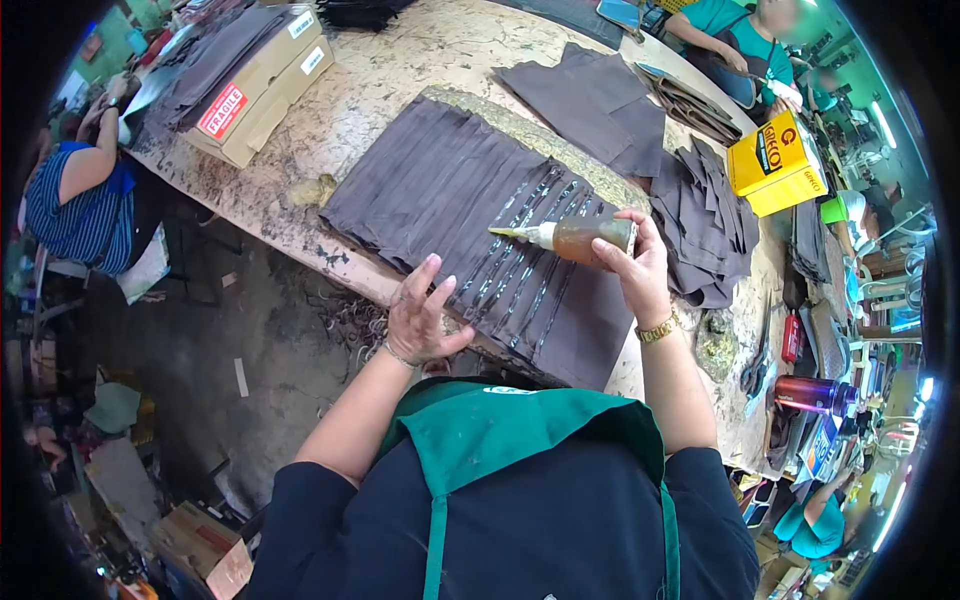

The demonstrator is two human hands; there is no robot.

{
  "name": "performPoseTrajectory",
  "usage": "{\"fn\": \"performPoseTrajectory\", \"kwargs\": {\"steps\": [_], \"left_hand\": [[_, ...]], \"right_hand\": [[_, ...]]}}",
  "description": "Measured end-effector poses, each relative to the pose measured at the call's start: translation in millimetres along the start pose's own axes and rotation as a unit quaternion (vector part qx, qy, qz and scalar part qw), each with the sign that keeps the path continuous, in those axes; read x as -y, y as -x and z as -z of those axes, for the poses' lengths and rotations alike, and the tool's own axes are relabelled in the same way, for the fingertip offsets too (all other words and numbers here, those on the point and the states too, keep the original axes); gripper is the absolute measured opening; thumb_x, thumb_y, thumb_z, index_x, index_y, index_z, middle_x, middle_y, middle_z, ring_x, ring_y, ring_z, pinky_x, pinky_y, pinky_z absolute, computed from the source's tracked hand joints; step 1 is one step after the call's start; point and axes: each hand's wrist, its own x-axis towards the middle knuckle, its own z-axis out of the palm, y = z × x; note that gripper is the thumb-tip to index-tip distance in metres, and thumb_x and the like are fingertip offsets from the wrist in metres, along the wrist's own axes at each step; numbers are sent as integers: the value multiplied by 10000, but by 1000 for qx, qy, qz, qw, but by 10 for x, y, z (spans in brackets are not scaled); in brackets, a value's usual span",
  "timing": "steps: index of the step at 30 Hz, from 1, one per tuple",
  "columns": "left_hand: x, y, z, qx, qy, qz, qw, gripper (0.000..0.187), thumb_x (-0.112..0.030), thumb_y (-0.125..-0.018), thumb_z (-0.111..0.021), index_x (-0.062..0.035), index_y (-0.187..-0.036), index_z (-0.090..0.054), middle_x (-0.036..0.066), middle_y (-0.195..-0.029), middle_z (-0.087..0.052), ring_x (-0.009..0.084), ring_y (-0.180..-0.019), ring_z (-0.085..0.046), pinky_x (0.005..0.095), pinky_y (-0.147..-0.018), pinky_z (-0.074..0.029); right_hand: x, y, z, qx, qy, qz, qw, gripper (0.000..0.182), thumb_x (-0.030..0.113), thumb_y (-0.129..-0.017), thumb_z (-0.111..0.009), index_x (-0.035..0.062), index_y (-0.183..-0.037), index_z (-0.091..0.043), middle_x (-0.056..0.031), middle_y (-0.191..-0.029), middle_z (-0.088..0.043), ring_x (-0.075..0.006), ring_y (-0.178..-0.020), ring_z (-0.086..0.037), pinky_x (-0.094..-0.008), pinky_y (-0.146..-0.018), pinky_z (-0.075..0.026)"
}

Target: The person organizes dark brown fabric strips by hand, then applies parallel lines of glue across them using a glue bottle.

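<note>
My right hand (637,260) is wrapped round a squeeze bottle (580,240) of amber liquid, tipped so its yellowish nozzle points left. Under the nozzle lies a row of overlapping dark brown fabric-like pieces (400,180), fanned across the table. Glossy wet lines (515,285) run along the edges of several pieces, on the right part of the row. My left hand (424,315) hovers by the near edge of the row, fingers spread, holding nothing.
Cardboard boxes (265,100) with a fragile label stand at the back left. More dark pieces (700,220) are piled on the right, near a yellow can (777,160). Scissors (757,370) and a dark red tumbler (812,394) sit at the right edge. Other people work around the table.
</note>
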Motion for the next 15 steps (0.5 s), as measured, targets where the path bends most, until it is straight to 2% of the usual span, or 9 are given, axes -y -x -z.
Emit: {"fn": "performPoseTrajectory", "kwargs": {"steps": [4,9,15], "left_hand": [[10,26,-14,-6,-4,4,1000,750,-365,-623,-673,-112,-1246,-341,189,-1290,-334,365,-1142,-404,430,-915,-385],[20,47,-45,-43,-8,-5,999,772,-379,-626,-669,-141,-1266,-309,184,-1315,-278,384,-1195,-323,469,-954,-330],[20,50,-49,-47,-9,-5,999,797,-374,-613,-683,-150,-1274,-298,183,-1325,-263,384,-1210,-299,473,-964,-317]], "right_hand": [[-58,86,-53,19,21,16,999,402,49,-692,-707,42,-1023,-479,4,-857,-525,-64,-780,-496,-201,-674,-446],[-38,224,-159,49,-5,-10,999,406,44,-697,-704,45,-1029,-472,-1,-866,-523,-64,-778,-499,-201,-671,-448],[-20,402,-286,69,-42,-42,996,407,15,-703,-694,45,-1037,-464,-13,-873,-525,-71,-785,-514,-217,-675,-474]]}}
